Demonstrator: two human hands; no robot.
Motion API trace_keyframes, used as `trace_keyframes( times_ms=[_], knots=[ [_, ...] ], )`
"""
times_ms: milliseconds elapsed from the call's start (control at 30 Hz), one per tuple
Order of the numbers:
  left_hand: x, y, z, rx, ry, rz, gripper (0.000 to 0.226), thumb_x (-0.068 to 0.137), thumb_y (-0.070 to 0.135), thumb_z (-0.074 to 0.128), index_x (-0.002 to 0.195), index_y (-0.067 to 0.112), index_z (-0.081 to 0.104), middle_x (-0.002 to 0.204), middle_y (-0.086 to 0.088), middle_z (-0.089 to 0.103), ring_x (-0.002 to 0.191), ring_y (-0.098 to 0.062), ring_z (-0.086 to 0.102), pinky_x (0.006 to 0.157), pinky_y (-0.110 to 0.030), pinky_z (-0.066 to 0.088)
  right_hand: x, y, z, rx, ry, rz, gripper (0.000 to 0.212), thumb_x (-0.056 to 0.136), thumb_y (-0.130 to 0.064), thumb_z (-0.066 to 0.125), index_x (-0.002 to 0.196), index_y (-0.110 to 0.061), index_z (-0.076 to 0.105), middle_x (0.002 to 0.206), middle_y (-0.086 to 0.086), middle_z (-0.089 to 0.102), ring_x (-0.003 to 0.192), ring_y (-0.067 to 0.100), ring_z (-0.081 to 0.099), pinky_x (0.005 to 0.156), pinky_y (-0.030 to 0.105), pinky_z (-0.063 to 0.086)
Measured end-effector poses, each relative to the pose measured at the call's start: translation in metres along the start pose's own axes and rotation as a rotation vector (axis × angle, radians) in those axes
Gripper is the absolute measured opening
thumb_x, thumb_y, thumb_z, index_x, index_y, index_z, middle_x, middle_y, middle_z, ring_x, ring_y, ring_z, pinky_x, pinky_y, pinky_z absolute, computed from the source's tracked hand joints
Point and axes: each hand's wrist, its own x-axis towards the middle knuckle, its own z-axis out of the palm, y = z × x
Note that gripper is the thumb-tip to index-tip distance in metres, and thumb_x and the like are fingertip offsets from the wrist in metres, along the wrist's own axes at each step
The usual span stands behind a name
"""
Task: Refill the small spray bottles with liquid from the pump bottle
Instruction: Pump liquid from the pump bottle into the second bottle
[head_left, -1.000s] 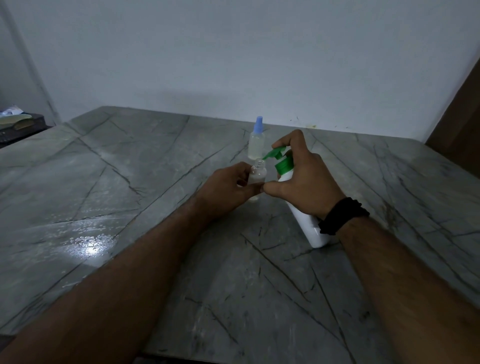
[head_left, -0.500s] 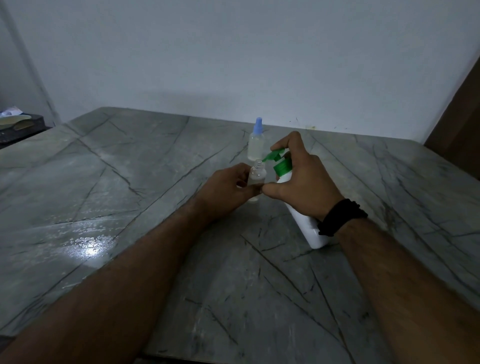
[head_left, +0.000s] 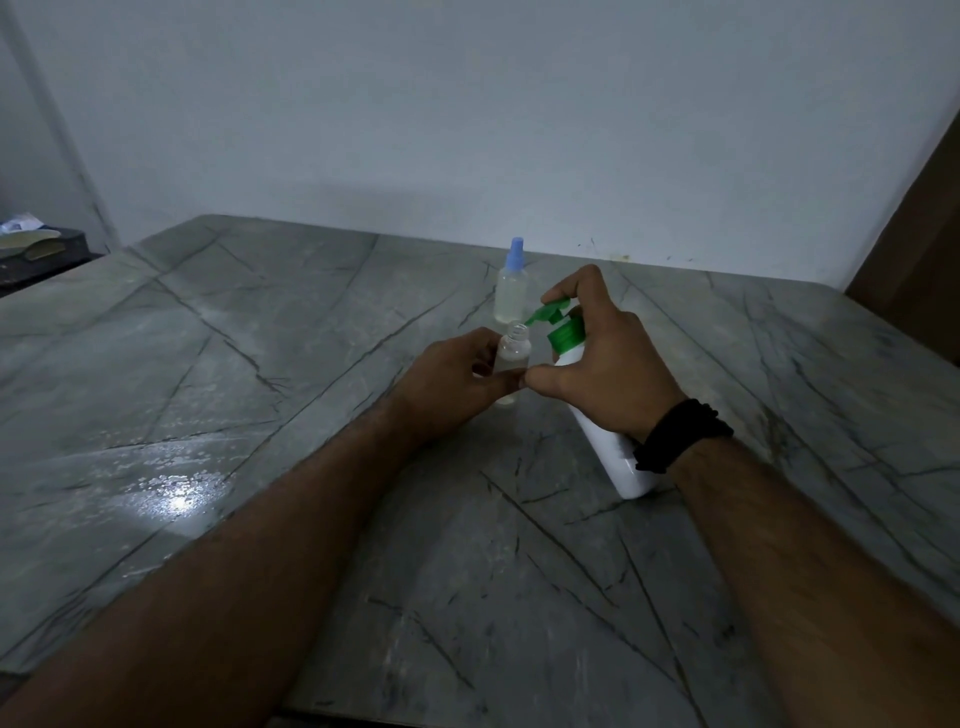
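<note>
the left hand (head_left: 457, 384) holds a small open bottle (head_left: 511, 358) in its curled fingers, in the middle of the gray table (head_left: 260, 364). the right hand (head_left: 602, 358) wraps around the white pump bottle (head_left: 618, 452), one finger on the green pump (head_left: 550, 314), its spout just over the small bottle's mouth. a capped spray bottle (head_left: 511, 286) stands just behind, farther away.
</note>
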Motion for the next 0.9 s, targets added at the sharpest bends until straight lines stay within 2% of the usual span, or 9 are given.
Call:
trace_keyframes(
  times_ms=[133, 200, 367, 467, 567, 667, 800, 900],
  knots=[
    [-0.0001, -0.0003, 0.0006, -0.015, 0.007, 0.0, 0.045, 0.083, 0.044, 0.068, 0.121, 0.021, 0.06, 0.118, 0.003, 0.066, 0.1, -0.008, 0.06, 0.082, -0.019, 0.044, -0.0014, -0.001, 0.0001, -0.008, 0.003, -0.011, 0.07, 0.068, -0.022, 0.084, 0.124, -0.028, 0.043, 0.096, -0.009, 0.065, 0.075, 0.007, 0.064, 0.063, 0.014, 0.045],
    [0.0001, -0.0002, 0.0013, -0.016, 0.005, -0.005, 0.045, 0.083, 0.044, 0.068, 0.121, 0.021, 0.06, 0.118, 0.003, 0.066, 0.101, -0.009, 0.06, 0.084, -0.022, 0.045, -0.0013, -0.0013, 0.0003, -0.018, 0.002, -0.018, 0.072, 0.068, -0.023, 0.084, 0.126, -0.029, 0.042, 0.097, -0.009, 0.064, 0.075, 0.005, 0.063, 0.062, 0.012, 0.044],
    [-0.0001, 0.0004, 0.0007, -0.005, 0.006, 0.003, 0.045, 0.085, 0.041, 0.068, 0.123, 0.02, 0.059, 0.119, 0.002, 0.065, 0.103, -0.011, 0.06, 0.086, -0.024, 0.045, 0.0007, 0.0008, -0.0003, 0.015, 0.0, -0.01, 0.066, 0.066, -0.025, 0.086, 0.116, -0.024, 0.043, 0.087, -0.015, 0.06, 0.067, -0.004, 0.059, 0.056, 0.007, 0.04],
    [-0.0008, 0.0015, 0.0002, -0.003, 0.005, 0.015, 0.046, 0.085, 0.041, 0.068, 0.124, 0.019, 0.059, 0.12, 0.001, 0.066, 0.103, -0.011, 0.061, 0.087, -0.025, 0.047, 0.0006, 0.0019, 0.0002, 0.002, 0.014, -0.001, 0.065, 0.065, -0.027, 0.086, 0.113, -0.026, 0.043, 0.086, -0.016, 0.061, 0.067, -0.001, 0.06, 0.056, 0.008, 0.041],
    [-0.0009, 0.0022, 0.0002, -0.008, 0.003, 0.003, 0.046, 0.085, 0.042, 0.068, 0.124, 0.019, 0.059, 0.12, 0.0, 0.066, 0.102, -0.011, 0.061, 0.087, -0.025, 0.047, -0.0001, 0.0017, 0.001, -0.012, 0.014, -0.007, 0.068, 0.067, -0.026, 0.084, 0.12, -0.029, 0.043, 0.087, -0.016, 0.062, 0.069, 0.003, 0.063, 0.059, 0.012, 0.044],
    [-0.0009, 0.0029, -0.0001, -0.006, -0.002, 0.0, 0.045, 0.085, 0.043, 0.067, 0.123, 0.021, 0.059, 0.119, 0.002, 0.065, 0.099, -0.008, 0.059, 0.082, -0.019, 0.045, -0.0008, 0.0019, 0.0009, -0.022, 0.013, -0.024, 0.071, 0.067, -0.024, 0.084, 0.125, -0.03, 0.043, 0.093, -0.012, 0.065, 0.073, 0.006, 0.064, 0.063, 0.018, 0.049],
    [-0.0015, 0.004, -0.0008, -0.012, -0.012, -0.009, 0.047, 0.086, 0.04, 0.067, 0.126, 0.019, 0.058, 0.123, 0.0, 0.064, 0.106, -0.012, 0.06, 0.089, -0.026, 0.046, 0.001, 0.0013, 0.0006, -0.004, 0.002, -0.017, 0.068, 0.065, -0.026, 0.085, 0.119, -0.027, 0.043, 0.089, -0.015, 0.062, 0.07, 0.003, 0.062, 0.058, 0.01, 0.044],
    [-0.0019, 0.0052, -0.0008, -0.003, -0.015, -0.006, 0.046, 0.086, 0.039, 0.067, 0.126, 0.018, 0.058, 0.123, -0.001, 0.064, 0.105, -0.011, 0.059, 0.089, -0.025, 0.045, 0.0007, 0.0022, 0.0, -0.003, 0.009, -0.011, 0.064, 0.065, -0.025, 0.085, 0.113, -0.027, 0.042, 0.085, -0.016, 0.06, 0.067, -0.002, 0.06, 0.056, 0.008, 0.041]
  ],
)
